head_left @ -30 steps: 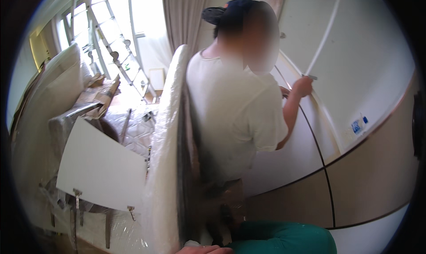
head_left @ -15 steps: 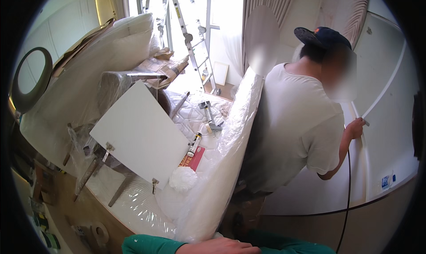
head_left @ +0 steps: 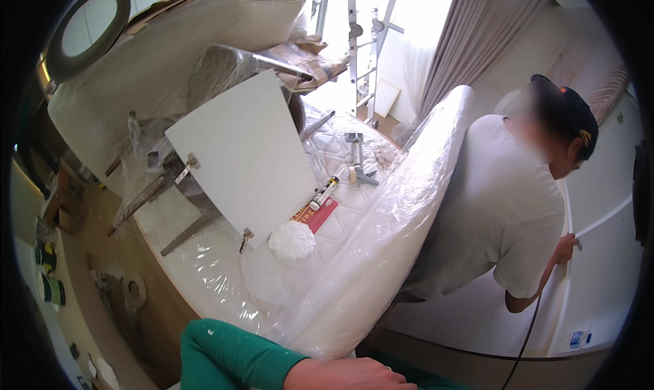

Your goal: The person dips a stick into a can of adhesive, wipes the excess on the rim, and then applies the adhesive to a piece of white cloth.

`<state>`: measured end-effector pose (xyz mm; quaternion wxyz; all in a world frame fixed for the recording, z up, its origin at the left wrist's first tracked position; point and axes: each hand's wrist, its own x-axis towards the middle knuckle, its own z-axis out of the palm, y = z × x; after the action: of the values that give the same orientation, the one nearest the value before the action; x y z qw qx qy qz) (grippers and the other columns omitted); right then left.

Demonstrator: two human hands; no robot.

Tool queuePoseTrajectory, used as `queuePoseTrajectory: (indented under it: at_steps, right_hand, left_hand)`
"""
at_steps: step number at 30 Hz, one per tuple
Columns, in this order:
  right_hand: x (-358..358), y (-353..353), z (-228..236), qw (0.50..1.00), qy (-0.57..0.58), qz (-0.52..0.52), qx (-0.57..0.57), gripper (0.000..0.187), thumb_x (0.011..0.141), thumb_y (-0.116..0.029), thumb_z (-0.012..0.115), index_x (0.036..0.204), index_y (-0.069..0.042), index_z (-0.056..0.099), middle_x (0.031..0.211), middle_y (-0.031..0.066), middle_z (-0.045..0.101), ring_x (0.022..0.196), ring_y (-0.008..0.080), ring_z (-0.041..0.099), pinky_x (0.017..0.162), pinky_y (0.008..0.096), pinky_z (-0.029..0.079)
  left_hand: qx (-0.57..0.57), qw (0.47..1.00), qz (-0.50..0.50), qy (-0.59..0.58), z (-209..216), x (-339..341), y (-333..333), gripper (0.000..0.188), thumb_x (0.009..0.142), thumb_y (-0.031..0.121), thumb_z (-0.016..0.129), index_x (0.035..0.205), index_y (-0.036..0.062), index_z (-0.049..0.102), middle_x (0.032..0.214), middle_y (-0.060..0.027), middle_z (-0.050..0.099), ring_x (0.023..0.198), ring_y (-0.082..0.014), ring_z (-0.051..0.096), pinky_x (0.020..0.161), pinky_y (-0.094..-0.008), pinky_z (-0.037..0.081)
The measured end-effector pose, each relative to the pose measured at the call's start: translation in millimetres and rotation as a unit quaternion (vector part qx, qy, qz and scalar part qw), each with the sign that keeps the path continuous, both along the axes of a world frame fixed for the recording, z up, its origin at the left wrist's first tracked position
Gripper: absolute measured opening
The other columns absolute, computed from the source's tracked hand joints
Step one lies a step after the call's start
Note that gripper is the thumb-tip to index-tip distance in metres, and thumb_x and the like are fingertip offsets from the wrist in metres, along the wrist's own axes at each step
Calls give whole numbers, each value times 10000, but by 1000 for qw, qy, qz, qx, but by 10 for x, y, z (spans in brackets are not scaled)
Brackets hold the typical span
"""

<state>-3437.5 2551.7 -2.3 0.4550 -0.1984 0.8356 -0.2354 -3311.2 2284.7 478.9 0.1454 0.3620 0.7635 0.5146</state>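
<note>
My left hand (head_left: 351, 374) lies at the lower edge, its green-sleeved forearm crossing in from the left. Its back faces up; the fingertips run out of the picture, so whether they close on anything is hidden. Part of another green sleeve (head_left: 426, 380) shows just beyond it, and my right hand is out of sight. Nearest to my left hand is the lower end of a tall plastic-wrapped panel or cushion (head_left: 381, 267). On the right a co-worker in a grey shirt (head_left: 504, 220) bends toward a white panel (head_left: 603, 247), one hand (head_left: 564, 248) at its pale strip.
A white board (head_left: 245, 151) with metal hinges leans against plastic-wrapped furniture. On the quilted mattress (head_left: 334, 155) lie a sealant tube (head_left: 324, 194), a red box (head_left: 319, 216), a grey tool (head_left: 359, 160) and a white fluffy ball (head_left: 292, 241). A ladder (head_left: 353, 49) stands behind; a dark cable (head_left: 528, 339) hangs right.
The view has tilted and shifted, so the room sits further right. More of my left forearm shows. The co-worker leans lower, head turned more toward the panel.
</note>
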Motion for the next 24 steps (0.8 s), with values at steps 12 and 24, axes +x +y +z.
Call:
queuePoseTrajectory:
  at_steps: [12,24]
  right_hand:
    - [-217,-390,820,970,80,-147,-175,470,1101,-323,383,1416,19,452,1372,214,547,1236,311,567,1062,425,432]
    - [-1838,-1668,3404,598,462,-279,-593,414,1107,-238,365,1341,63,524,1339,174,583,1224,290,590,1058,417,451]
  left_hand:
    - [35,999,1,0,-54,1,-38,213,838,150,687,955,-2,595,826,-190,659,810,-386,678,672,-468,534]
    - [75,997,7,-9,-10,-308,-11,261,826,116,682,1030,1,567,864,-177,649,794,-382,672,683,-461,542]
